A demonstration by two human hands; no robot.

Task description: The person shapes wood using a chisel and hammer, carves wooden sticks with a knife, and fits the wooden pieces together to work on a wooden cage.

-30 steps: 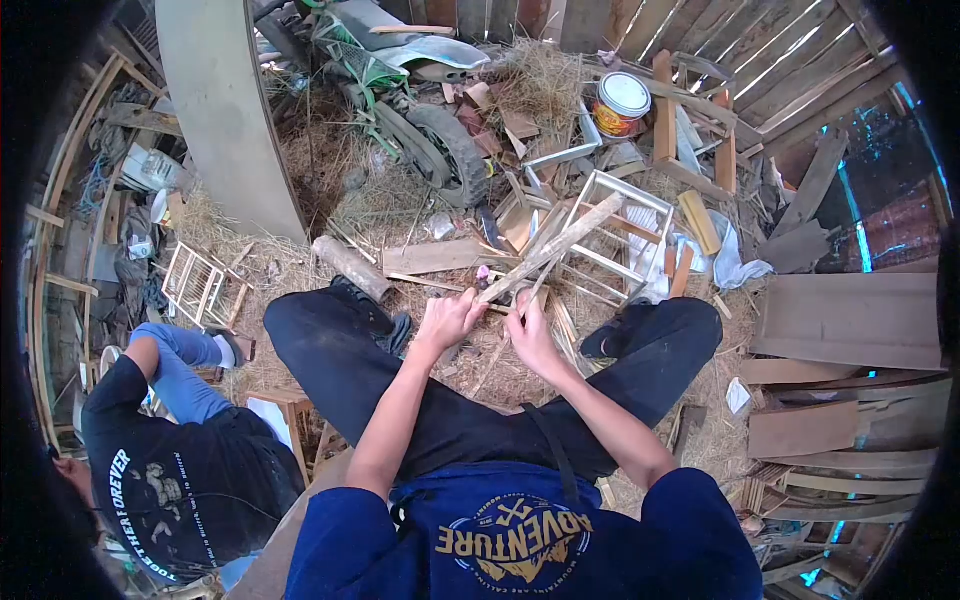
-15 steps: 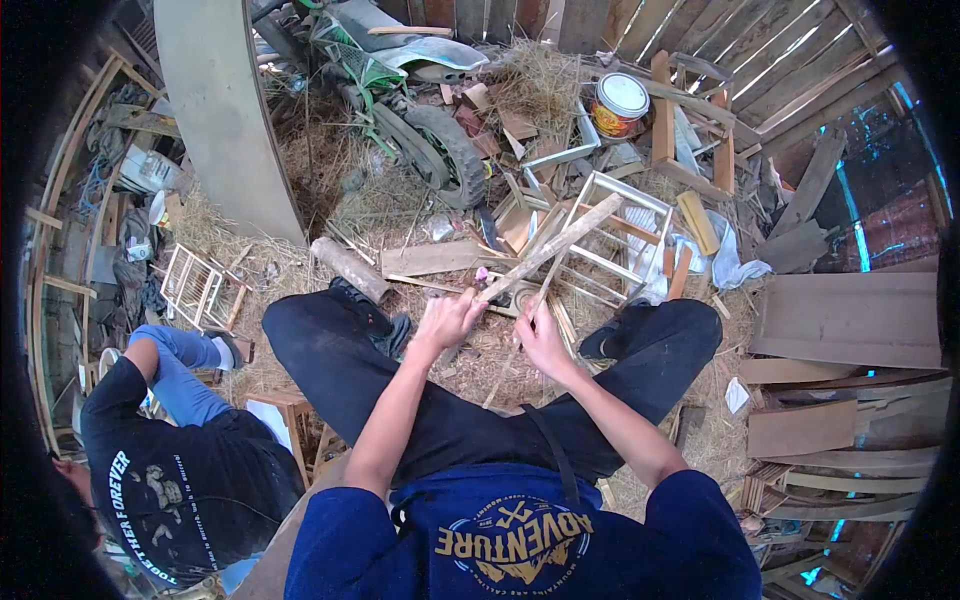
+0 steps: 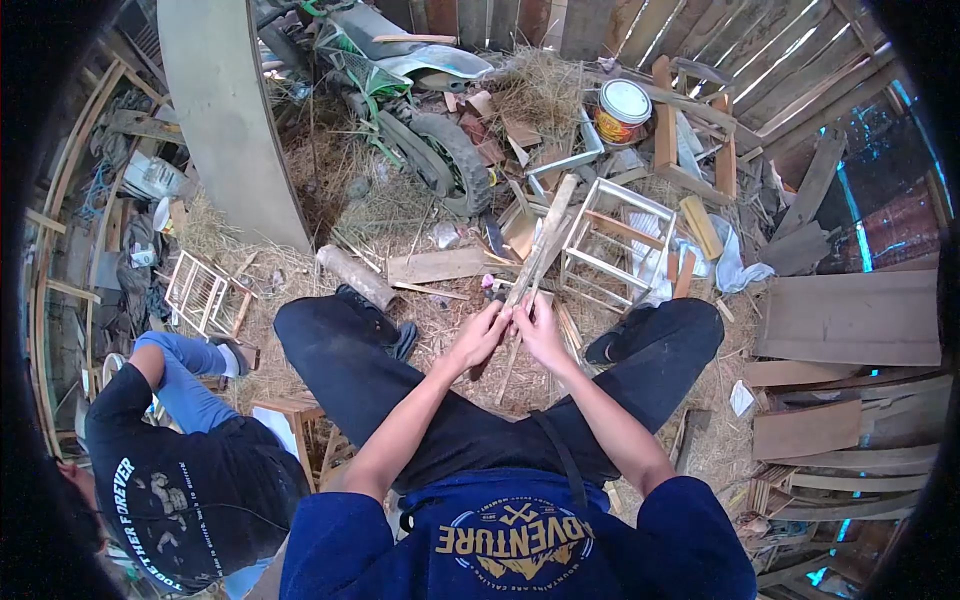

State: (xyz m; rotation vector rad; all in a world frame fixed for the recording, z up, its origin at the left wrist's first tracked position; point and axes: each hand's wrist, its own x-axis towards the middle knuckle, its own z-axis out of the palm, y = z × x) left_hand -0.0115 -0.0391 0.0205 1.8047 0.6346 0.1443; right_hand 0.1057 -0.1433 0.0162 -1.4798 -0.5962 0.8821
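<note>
Two lengths of wood, fingers nearly in the way

My left hand (image 3: 483,337) is wrapped round the thick stick (image 3: 545,236), closed firmly, as far as I can see. My right hand (image 3: 541,333) seems to pinch the thin strip (image 3: 508,374); with both hands meeting, I cannot tell how snug that grip is. Both pieces hang over the middle of the floor (image 3: 445,316) between my knees, upper ends toward its far edge.

With my knuckles this close, a slip of either piece could drive one hand into the other, or push a splinter into a bare fingertip. The strip looks slender enough to snap if I bend it. The stick's long upper end reaches near the white frame (image 3: 636,197); a careless swing to the right might knock it. Should my left hand loosen, that overhanging weight could tip the stick down onto the plank (image 3: 438,265).
</note>
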